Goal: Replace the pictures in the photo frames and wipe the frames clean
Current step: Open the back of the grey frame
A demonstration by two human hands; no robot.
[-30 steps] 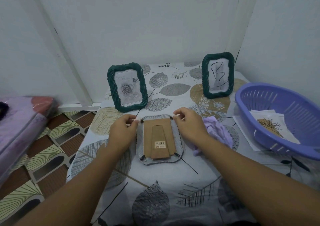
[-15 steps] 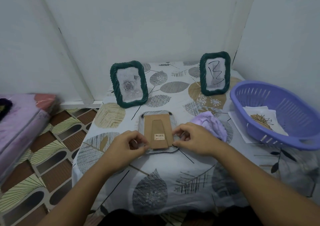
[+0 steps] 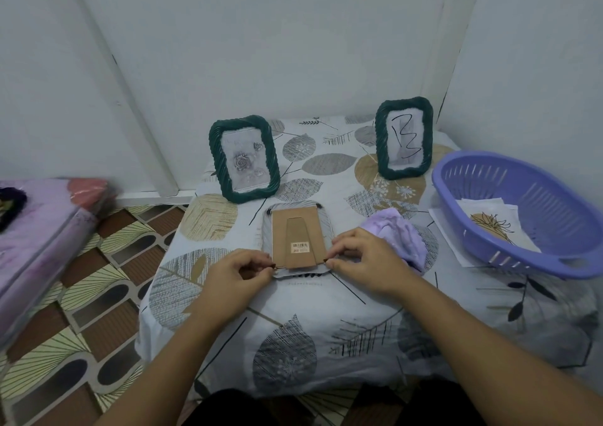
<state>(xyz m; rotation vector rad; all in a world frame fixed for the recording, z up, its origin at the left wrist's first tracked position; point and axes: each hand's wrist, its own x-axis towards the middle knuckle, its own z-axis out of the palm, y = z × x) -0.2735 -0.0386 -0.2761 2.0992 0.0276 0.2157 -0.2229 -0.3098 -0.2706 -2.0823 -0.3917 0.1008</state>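
The left hand (image 3: 236, 272) had its fingers (image 3: 261, 264) curled, thumb and forefinger pinching a small dark clip at the near left corner of the face-down frame (image 3: 295, 236). The right hand (image 3: 362, 259) mirrored it, fingers (image 3: 342, 246) curled and pinching the clip at the near right corner. Both hands rested on the tabletop (image 3: 326, 311), with the forearms coming up from the lower edge of the view.

The frame lay flat between the hands, its brown backing board (image 3: 280, 229) upward, the folded stand flat against it and a small barcode label (image 3: 299, 247) near its lower end. Two more dark clips showed at the far corners.

Just right of the frame, partly behind the right hand, lay a crumpled lilac cloth (image 3: 398, 233). Farther right sat a purple basket (image 3: 522, 177) holding paper pictures (image 3: 492, 226), one with a brown and black plant drawing; a sheet of paper stuck out from beneath the basket.

Behind the face-down frame stood two green frames upright: the rose frame (image 3: 244, 159) to the left, and the squiggle frame (image 3: 404, 138) to the right, nearer the wall corner. A leaf-patterned sheet covered the tabletop. A patterned floor (image 3: 81, 295) and a lilac mattress (image 3: 39, 229) lay to the left.
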